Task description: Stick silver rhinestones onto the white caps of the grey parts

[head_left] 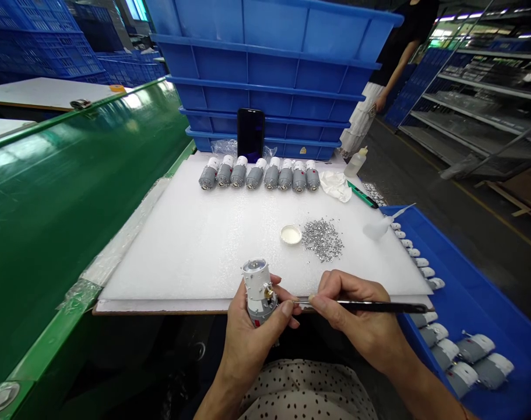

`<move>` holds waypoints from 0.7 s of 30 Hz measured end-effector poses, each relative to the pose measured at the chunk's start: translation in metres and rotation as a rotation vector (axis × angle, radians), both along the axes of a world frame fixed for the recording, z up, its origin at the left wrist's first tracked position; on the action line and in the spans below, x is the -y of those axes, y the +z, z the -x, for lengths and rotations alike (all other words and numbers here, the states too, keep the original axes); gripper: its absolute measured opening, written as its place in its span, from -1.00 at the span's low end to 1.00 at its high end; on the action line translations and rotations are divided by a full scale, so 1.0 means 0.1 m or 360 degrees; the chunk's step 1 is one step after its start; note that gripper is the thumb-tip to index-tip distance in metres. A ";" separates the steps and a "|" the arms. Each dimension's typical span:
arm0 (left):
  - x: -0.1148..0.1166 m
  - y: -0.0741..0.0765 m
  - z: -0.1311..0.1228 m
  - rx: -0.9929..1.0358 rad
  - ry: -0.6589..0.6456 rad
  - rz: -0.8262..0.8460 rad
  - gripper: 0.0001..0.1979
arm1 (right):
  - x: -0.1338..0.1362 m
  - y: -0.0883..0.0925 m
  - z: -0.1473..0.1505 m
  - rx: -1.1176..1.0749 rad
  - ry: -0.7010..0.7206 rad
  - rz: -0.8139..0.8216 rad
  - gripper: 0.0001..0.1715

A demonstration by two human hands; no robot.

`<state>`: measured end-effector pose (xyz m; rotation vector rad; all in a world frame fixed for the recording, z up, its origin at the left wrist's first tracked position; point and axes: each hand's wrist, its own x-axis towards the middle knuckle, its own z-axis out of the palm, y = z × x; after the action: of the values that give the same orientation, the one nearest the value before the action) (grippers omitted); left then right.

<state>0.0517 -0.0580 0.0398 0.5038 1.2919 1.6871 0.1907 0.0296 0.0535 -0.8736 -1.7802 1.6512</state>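
Observation:
My left hand (252, 344) is wrapped around a small white-and-grey cylindrical model (257, 291), held upright at the front edge of the foam-covered table. The model has a clear round top, small studs and a gold-coloured part on its side. In my right hand (361, 321) is a slim black tool (379, 306), pinched between thumb and fingers, its thin pale tip pointing left. That tip reaches my left thumb and fingers, beside the model. Whether the tip carries anything is too small to tell. Beyond my hands lie a small round dish (290, 234) and a pile of tiny silvery pieces (323, 239).
Several similar models (259, 174) line the back, before a phone (250, 135) and stacked blue crates (269, 70). At right are white tissue (336, 186), a green-black pen-like tool (362, 194), plastic bottles (356, 162) and a blue bin (479, 291) of models. A person (379, 76) stands behind.

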 end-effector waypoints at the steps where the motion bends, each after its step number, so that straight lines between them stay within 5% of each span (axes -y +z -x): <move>1: 0.00 0.00 0.00 0.0010 0.0000 0.0001 -0.71 | 0.01 0.00 0.00 -0.0009 -0.0008 -0.0014 -0.66; 5: 0.00 -0.01 0.02 0.0067 -0.0028 0.0015 -0.68 | -0.04 0.06 0.00 0.0031 -0.0072 -0.0134 -0.66; 9: 0.00 -0.03 0.04 0.0189 -0.0133 0.0010 -0.63 | -0.39 0.13 0.11 0.0261 -0.0242 -0.0544 -0.65; 14: 0.05 -0.06 0.05 0.0364 -0.0285 0.0068 -0.68 | -0.87 0.07 0.38 0.0539 -0.0163 -0.0714 -0.70; 21: 0.10 -0.09 0.03 0.0479 -0.0253 0.0161 -0.67 | -0.98 -0.01 0.54 0.0747 -0.0011 -0.0845 -0.71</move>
<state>0.0483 -0.0676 0.0303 0.2721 1.0820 1.4916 0.1364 0.1279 0.0528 -1.0561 -2.3673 0.9214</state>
